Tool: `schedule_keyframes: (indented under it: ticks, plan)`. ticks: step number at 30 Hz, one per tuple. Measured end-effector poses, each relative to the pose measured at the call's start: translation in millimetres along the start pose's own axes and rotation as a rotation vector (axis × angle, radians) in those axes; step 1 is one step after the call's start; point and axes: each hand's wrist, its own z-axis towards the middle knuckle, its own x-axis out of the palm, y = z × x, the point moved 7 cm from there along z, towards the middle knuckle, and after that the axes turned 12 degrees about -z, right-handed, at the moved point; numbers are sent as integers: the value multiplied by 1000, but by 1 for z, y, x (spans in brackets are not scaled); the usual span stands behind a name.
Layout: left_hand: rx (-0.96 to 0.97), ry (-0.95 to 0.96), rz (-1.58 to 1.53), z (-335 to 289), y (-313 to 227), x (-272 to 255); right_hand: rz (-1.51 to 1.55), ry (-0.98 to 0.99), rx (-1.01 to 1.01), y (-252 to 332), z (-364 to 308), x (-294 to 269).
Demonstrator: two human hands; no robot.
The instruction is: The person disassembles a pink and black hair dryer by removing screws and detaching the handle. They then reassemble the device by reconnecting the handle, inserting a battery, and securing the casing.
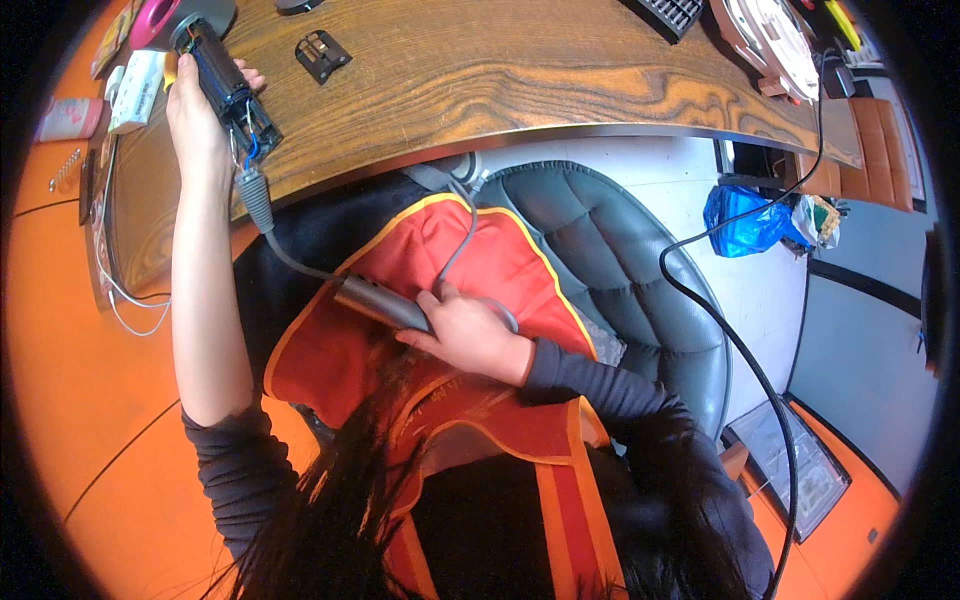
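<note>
While gripped: L dryer body (222,85), R casing (383,302)

The desk (520,70) is wood with a bold, dark grain under a smooth satin varnish, and its curved edge carries a dull metal strip. The opened hair dryer (222,85) in the left hand (195,115) shows matt black plastic innards with bare wires, a glossy pink plastic shell at its head and a grey rubbery cord (455,240), while the right hand (470,335) grips a smooth, dull grey handle piece (380,300). The chair (610,270) is quilted grey leather with a soft sheen, the vest (440,290) is matt orange-red cloth with yellow piping, and the bag (750,222) is shiny, crinkled blue plastic.
</note>
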Motion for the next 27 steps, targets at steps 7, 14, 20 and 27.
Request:
schedule_keyframes:
  ticks: [7,14,20,27]
  plan:
    - [-16,-2,-24,4,3,-6,79,-8,9,-2,-13,16]
    - [-31,14,-24,9,5,-9,247,-15,-103,25,-10,9]
    - [-54,3,-15,5,2,-6,270,121,-186,42,-15,13]
    - [9,149,-27,8,4,-10,189,82,-154,33,-7,20]
